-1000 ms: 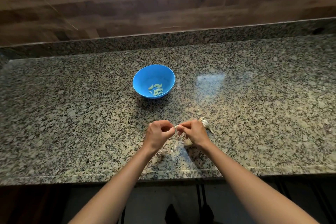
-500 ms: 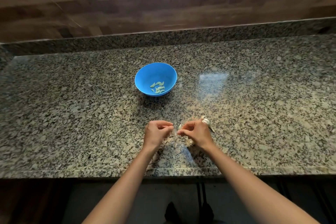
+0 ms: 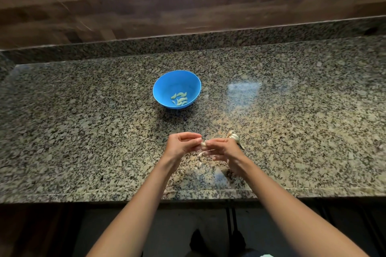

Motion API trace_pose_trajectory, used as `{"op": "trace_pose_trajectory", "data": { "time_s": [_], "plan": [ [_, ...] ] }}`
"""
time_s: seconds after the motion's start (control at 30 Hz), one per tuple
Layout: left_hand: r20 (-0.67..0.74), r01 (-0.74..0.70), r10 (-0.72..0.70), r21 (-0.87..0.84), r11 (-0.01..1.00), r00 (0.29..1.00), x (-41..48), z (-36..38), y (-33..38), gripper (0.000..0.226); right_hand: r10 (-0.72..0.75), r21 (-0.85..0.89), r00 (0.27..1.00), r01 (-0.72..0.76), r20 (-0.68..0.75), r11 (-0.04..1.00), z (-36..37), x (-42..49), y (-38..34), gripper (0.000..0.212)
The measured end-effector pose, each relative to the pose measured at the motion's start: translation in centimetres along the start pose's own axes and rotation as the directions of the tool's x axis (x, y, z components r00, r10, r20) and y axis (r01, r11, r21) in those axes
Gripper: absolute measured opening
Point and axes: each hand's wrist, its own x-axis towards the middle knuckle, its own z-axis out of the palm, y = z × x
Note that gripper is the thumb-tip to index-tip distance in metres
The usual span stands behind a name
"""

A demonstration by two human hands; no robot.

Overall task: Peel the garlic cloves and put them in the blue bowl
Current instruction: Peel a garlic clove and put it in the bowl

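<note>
Mid-peel: left hand [image 3: 181,145] and right hand [image 3: 223,149] are pinching one small pale garlic clove [image 3: 203,143] between curled fingers [image 3: 191,134], working low over the speckled granite bench [image 3: 83,131], likely so papery skins [image 3: 199,162] are collecting beneath. The round blue plastic bowl [image 3: 167,83], holding peeled cloves [image 3: 180,98], is sitting farther back, apparently within reach.

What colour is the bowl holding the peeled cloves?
Bright blue: the bowl shows plainly in the head view, on the speckled granite counter.

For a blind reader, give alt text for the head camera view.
The left hand and right hand pinch one garlic clove between them above a granite counter, loose skins below. Behind sits a blue bowl with peeled cloves.
</note>
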Motion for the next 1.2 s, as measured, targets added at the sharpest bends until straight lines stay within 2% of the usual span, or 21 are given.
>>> {"op": "trace_pose_trajectory", "data": {
  "time_s": [0.1,0.13,0.2,0.3,0.37,0.43,0.5,0.53,0.6,0.67,0.7,0.8,0.87,0.93,0.97,1.0,1.03,1.07,1.13,1.17,1.2],
  "plan": [
    [-0.041,-0.027,0.024,-0.076,0.997,0.999,0.2,-0.1,-0.2,0.02,0.067,0.135,0.996,-0.059,-0.055,0.989,0.5,0.5,0.1,0.015],
    [-0.077,-0.032,0.025,-0.088,0.996,0.997,0.3,-0.3,-0.2,0.019,0.056,0.094,0.994,-0.046,-0.098,0.995,0.6,0.6,0.2,0.016],
    [-0.218,-0.047,0.034,-0.051,0.998,0.975,0.8,-1.4,-0.3,0.017,-0.052,-0.118,0.974,0.026,-0.22,0.993,0.4,0.7,0.8,0.015],
    [-0.46,-0.03,0.109,0.177,0.984,0.881,2.2,-4.0,-1.0,0.014,-0.212,-0.387,0.921,0.074,-0.327,0.919,-0.1,0.9,1.3,0.017],
    [-0.472,0.007,0.207,0.412,0.911,0.857,2.6,-4.9,-1.6,0.015,-0.255,-0.488,0.908,0.065,-0.334,0.87,-0.1,1.2,1.7,0.01],
    [-0.392,-0.027,0.379,0.664,0.747,0.838,2.3,-4.1,-1.9,0.016,-0.271,-0.513,0.896,0.058,-0.352,0.856,-0.3,1.4,1.9,0.007],
    [-0.224,-0.149,0.512,0.794,0.59,0.829,1.7,-2.1,-2.1,0.02,-0.237,-0.441,0.899,0.056,-0.369,0.896,-0.5,1.2,1.8,0.009],
    [-0.103,-0.216,0.499,0.814,0.54,0.861,1.4,-0.9,-2.2,0.022,-0.213,-0.396,0.903,0.052,-0.374,0.917,-0.6,1.0,1.8,0.009],
    [0.149,-0.291,0.318,0.837,0.464,0.936,0.9,1.0,-2.9,0.033,-0.186,-0.345,0.903,0.046,-0.386,0.937,-0.9,0.7,1.6,0.01],
    [0.254,-0.287,0.135,0.873,0.393,0.958,0.4,1.9,-3.4,0.043,-0.144,-0.278,0.909,0.032,-0.392,0.96,-1.3,0.4,1.5,0.01],
    [0.273,-0.289,0.094,0.891,0.351,0.957,0.0,1.8,-3.7,0.045,-0.115,-0.224,0.915,0.028,-0.387,0.974,-1.5,0.3,1.5,0.01],
    [0.399,-0.421,0.171,0.899,0.121,0.901,-2.0,0.4,-5.0,0.043,-0.054,-0.109,0.924,0.014,-0.377,0.994,-1.7,0.0,1.4,0.011],
    [0.523,-0.551,0.31,0.834,0.006,0.794,-3.4,-1.0,-5.9,0.04,-0.014,-0.027,0.922,0.004,-0.387,1.0,-1.3,-0.3,1.3,0.013],
    [0.606,-0.625,0.371,0.776,-0.082,0.703,-3.4,-2.2,-6.6,0.028,0.078,0.06,0.934,-0.061,-0.35,0.996,-0.6,-0.7,1.4,0.012],
    [0.603,-0.628,0.411,0.773,-0.087,0.684,-3.1,-2.5,-6.8,0.021,0.13,0.08,0.943,-0.111,-0.306,0.991,-0.2,-0.9,1.4,0.013],
    [0.556,-0.604,0.441,0.796,-0.037,0.705,-2.7,-2.3,-6.6,0.02,0.169,0.073,0.95,-0.155,-0.264,0.985,0.2,-1.2,1.4,0.015],
    [0.449,-0.538,0.459,0.84,0.075,0.766,-2.4,-1.8,-6.2,0.02,0.189,0.056,0.955,-0.18,-0.23,0.982,0.7,-1.4,1.6,0.018],
    [0.273,-0.434,0.491,0.865,0.251,0.827,-2.2,-1.1,-5.6,0.017,0.194,0.045,0.959,-0.189,-0.207,0.981,1.2,-1.6,1.8,0.02],
    [-0.089,-0.229,0.42,0.728,0.646,0.903,-1.7,0.4,-4.8,0.012,0.199,0.083,0.964,-0.187,-0.179,0.979,2.1,-1.8,2.2,0.023],
    [-0.148,-0.209,0.382,0.635,0.744,0.912,-1.7,1.0,-4.5,0.013,0.208,0.141,0.965,-0.187,-0.159,0.972,2.4,-1.9,2.2,0.022],
    [-0.136,-0.229,0.383,0.605,0.763,0.914,-1.7,1.7,-4.3,0.014,0.225,0.216,0.965,-0.193,-0.136,0.957,2.5,-1.9,2.2,0.02]
  ]
}}
